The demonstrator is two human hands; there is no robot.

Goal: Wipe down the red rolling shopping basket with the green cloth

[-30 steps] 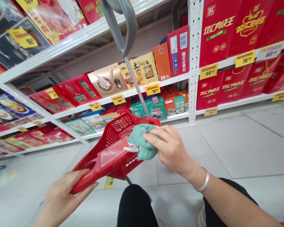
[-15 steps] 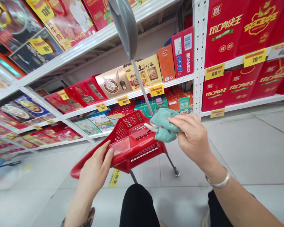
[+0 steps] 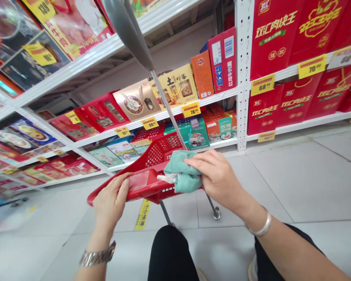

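A small red plastic shopping cart [image 3: 140,183] with perforated sides and thin metal legs stands in front of me. My left hand [image 3: 112,195] grips the cart's near left rim, its fingers over the top beside a clear label panel. In my right hand [image 3: 218,175] is a bunched green cloth [image 3: 185,171] with a whitish strip hanging from it. The cloth lies against the right part of the cart's near rim and hides some of it. From the cart's far side rises a grey pole [image 3: 168,107] with a thick grey upper part [image 3: 131,35].
White shelves [image 3: 240,97] hold boxed goods and yellow price tags close behind the cart. Red gift boxes [image 3: 280,35] fill the right-hand shelves. A yellow strip [image 3: 142,214] is stuck to the grey tiled floor [image 3: 283,175]. My knees flank the near side.
My right hand has moved left and down with the cloth, bringing it onto the cart's near rim. My left hand has shifted slightly left and up, still at the rim.
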